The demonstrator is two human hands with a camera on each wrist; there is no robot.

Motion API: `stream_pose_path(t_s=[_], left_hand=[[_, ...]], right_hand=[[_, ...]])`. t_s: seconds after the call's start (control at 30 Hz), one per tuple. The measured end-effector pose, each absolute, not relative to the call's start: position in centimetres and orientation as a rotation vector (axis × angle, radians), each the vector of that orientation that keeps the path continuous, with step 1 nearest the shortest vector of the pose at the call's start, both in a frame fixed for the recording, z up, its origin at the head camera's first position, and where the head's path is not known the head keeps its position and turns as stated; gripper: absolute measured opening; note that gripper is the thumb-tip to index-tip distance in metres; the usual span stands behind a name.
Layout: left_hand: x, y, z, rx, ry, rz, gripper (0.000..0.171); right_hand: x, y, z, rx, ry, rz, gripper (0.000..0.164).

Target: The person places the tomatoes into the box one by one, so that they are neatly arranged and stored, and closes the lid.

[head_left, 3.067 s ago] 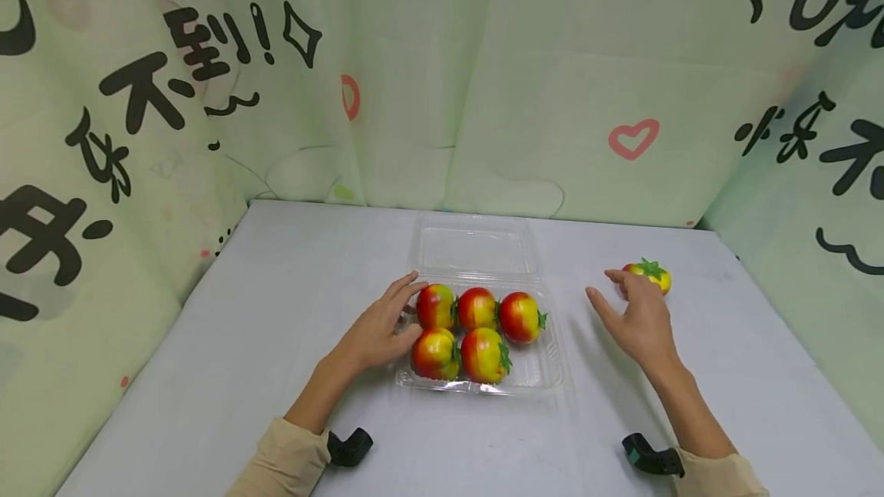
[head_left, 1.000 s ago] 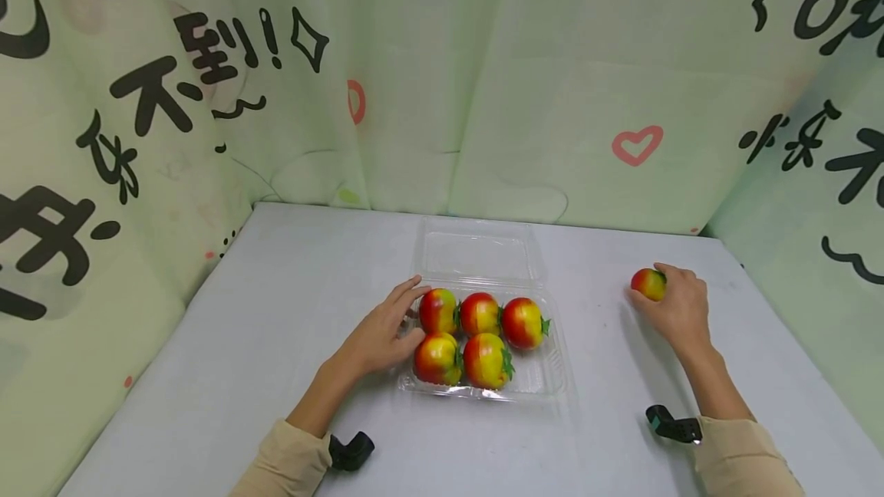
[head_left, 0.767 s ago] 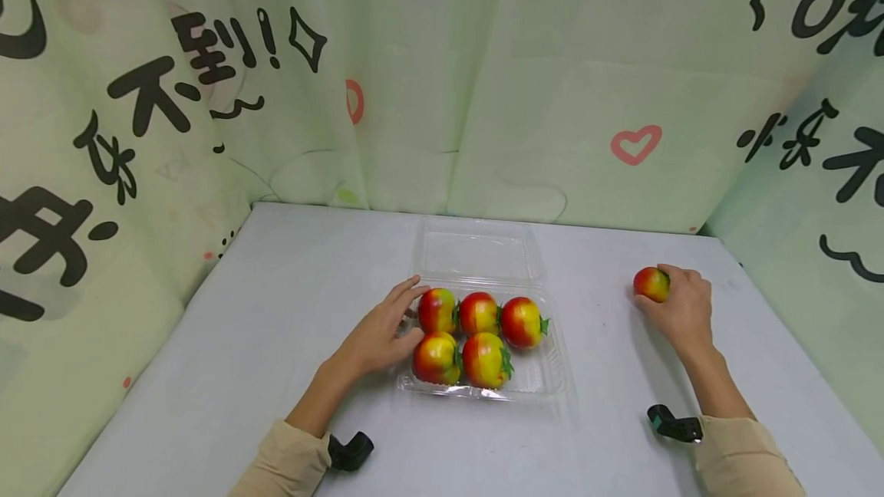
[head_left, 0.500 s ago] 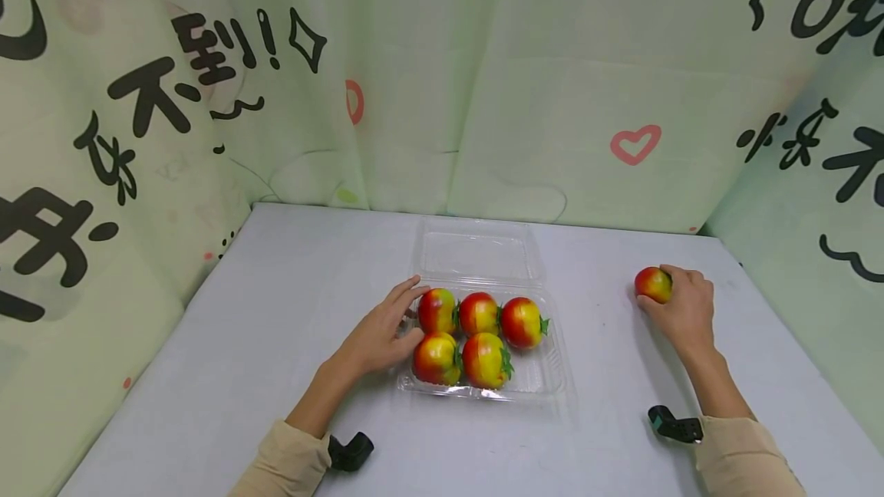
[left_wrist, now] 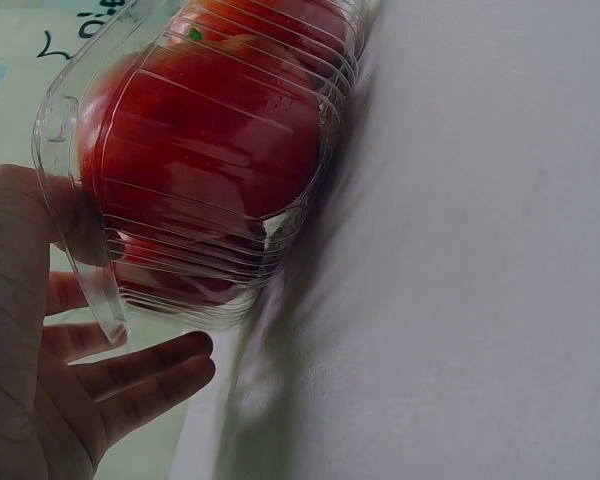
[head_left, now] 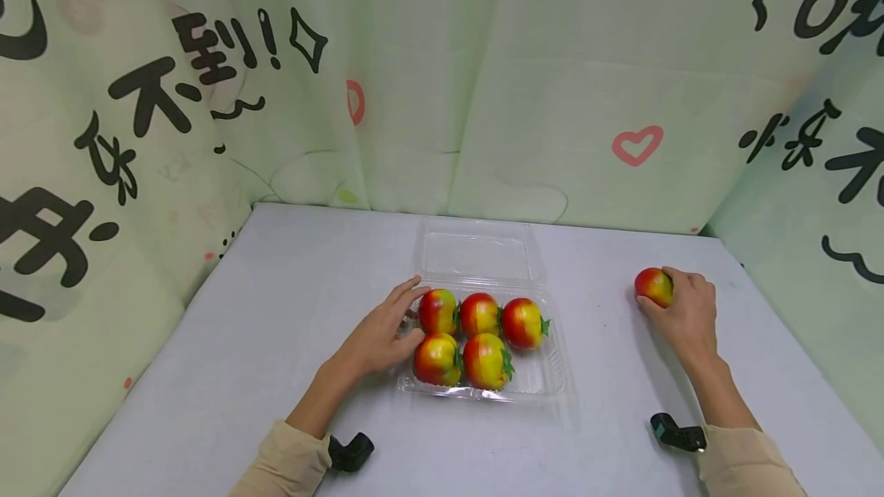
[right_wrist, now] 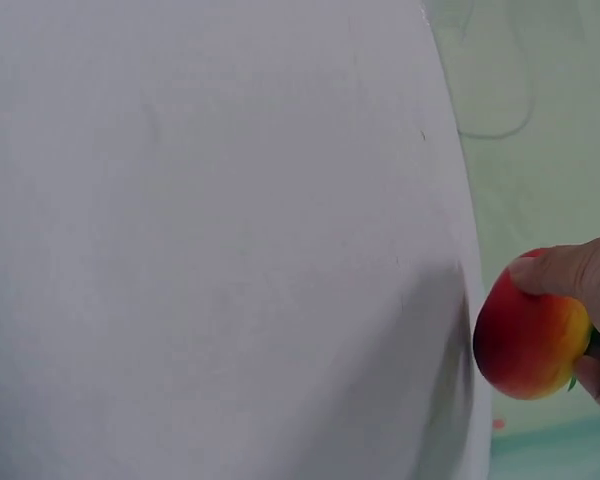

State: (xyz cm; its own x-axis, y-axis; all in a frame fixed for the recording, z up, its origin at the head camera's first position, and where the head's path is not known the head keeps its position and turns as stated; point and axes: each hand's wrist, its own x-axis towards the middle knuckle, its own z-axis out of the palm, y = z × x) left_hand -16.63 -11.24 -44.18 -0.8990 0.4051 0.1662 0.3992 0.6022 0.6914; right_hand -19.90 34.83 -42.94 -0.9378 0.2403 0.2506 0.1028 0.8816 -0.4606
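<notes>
On the right of the table, my right hand (head_left: 686, 311) pinches a red-and-yellow fruit with a green leafy top (head_left: 653, 287) between thumb and fingers. The right wrist view shows the thumb across the fruit (right_wrist: 528, 335); its green top is mostly hidden by the hand. In the middle stands an opened clear plastic clamshell box (head_left: 542, 378) with several like fruits (head_left: 486, 360) in two rows. My left hand (head_left: 378, 334), fingers spread, rests against the box's left edge. In the left wrist view its fingers (left_wrist: 145, 385) stretch out beside the clear wall (left_wrist: 185, 265).
The box's clear lid (head_left: 478, 250) lies folded back on the white table (head_left: 324, 267). Inside the box, the front right spot holds no fruit. Pale green curtains (head_left: 552, 60) with black writing enclose the back and sides.
My right hand reached the lone fruit, took hold of it and turned it so its red side faces left. Lately it has shifted only slightly. The left hand and box stay put.
</notes>
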Motion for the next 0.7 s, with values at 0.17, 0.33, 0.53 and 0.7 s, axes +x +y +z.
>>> stream_pose_path(t_s=[0.17, 0.33, 0.53, 0.7], left_hand=[[-16.6, -11.2, -44.1, 0.708, 2.807, 1.207, 0.069], [-16.6, -11.2, -44.1, 0.72, 2.808, 1.217, 0.068], [-16.6, -11.3, -44.2, 0.734, 2.804, 1.226, 0.068], [-16.6, -11.3, -44.2, 0.737, 2.803, 1.229, 0.068]], right_hand=[[-19.3, 34.2, -42.7, -0.23, -2.725, 0.667, 0.062], [-18.7, 33.5, -42.3, -0.176, -2.682, 0.659, 0.061], [-18.0, 32.6, -42.0, -0.143, -2.65, 0.659, 0.061], [-17.6, 32.0, -41.8, -0.112, -2.635, 0.673, 0.061]])
